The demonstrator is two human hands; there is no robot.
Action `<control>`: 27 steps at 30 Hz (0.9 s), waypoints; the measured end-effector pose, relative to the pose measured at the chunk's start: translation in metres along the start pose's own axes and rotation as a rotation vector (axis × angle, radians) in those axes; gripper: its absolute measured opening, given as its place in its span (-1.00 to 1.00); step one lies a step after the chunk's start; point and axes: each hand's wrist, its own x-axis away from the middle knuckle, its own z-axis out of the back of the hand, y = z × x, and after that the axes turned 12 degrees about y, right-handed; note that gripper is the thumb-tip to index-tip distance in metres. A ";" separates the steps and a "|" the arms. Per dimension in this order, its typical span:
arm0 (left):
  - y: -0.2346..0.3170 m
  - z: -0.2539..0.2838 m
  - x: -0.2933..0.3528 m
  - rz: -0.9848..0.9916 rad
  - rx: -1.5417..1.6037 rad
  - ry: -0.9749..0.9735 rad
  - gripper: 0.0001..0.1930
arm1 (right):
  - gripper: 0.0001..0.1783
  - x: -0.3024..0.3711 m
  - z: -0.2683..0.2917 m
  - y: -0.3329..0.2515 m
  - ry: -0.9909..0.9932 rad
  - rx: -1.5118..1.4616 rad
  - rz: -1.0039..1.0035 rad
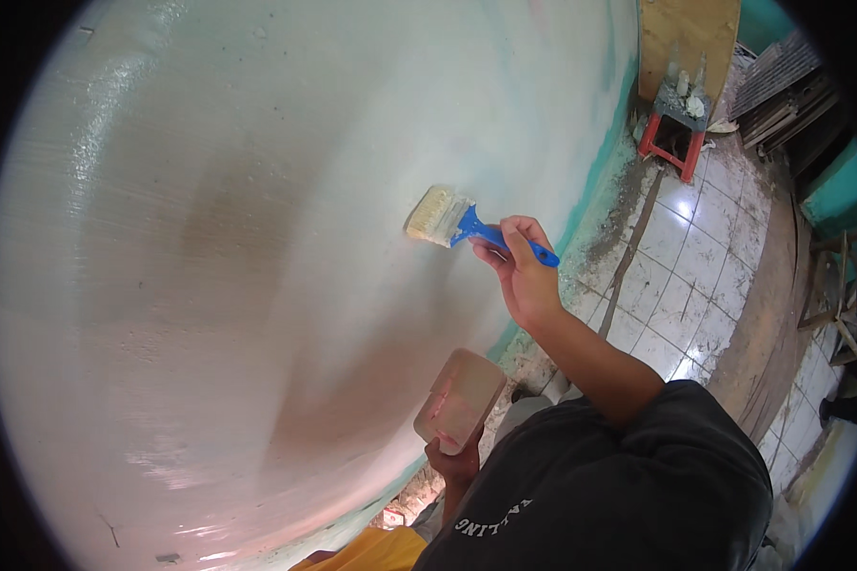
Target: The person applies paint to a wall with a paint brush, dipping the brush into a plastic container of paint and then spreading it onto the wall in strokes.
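Note:
In my right hand (527, 271) is a wide paintbrush (468, 225) with a blue handle and pale bristles, gripped between thumb and fingers. Its bristle end is at the big whitish, glossy curved surface (286, 190); whether the tips touch it, I cannot tell. My left hand (454, 463) grips the lower end of a rounded rectangular plastic tub (462, 400), close to my body. Pinkish liquid or residue shows in the tub. The left fingers are partly hidden under it. Wet-looking shine and brush streaks mark parts of the surface.
Teal paint edges the curved surface on its right side. Beyond lies a dirty white tiled floor (681, 276). A red and grey stool (674, 128) with debris on top stands at the upper right, near stacked boards (781, 90). A wooden frame (836, 290) is at the far right.

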 end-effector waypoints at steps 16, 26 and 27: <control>0.002 -0.021 0.002 0.034 0.036 -0.002 -0.17 | -0.93 -0.088 0.096 0.082 0.297 0.460 0.155; 0.000 -0.019 -0.004 0.027 0.038 -0.043 -0.21 | -0.89 -0.076 0.079 0.032 0.085 0.162 0.235; 0.000 -0.021 -0.004 0.031 0.037 -0.062 -0.21 | -0.88 -0.090 0.106 0.053 0.177 0.205 0.278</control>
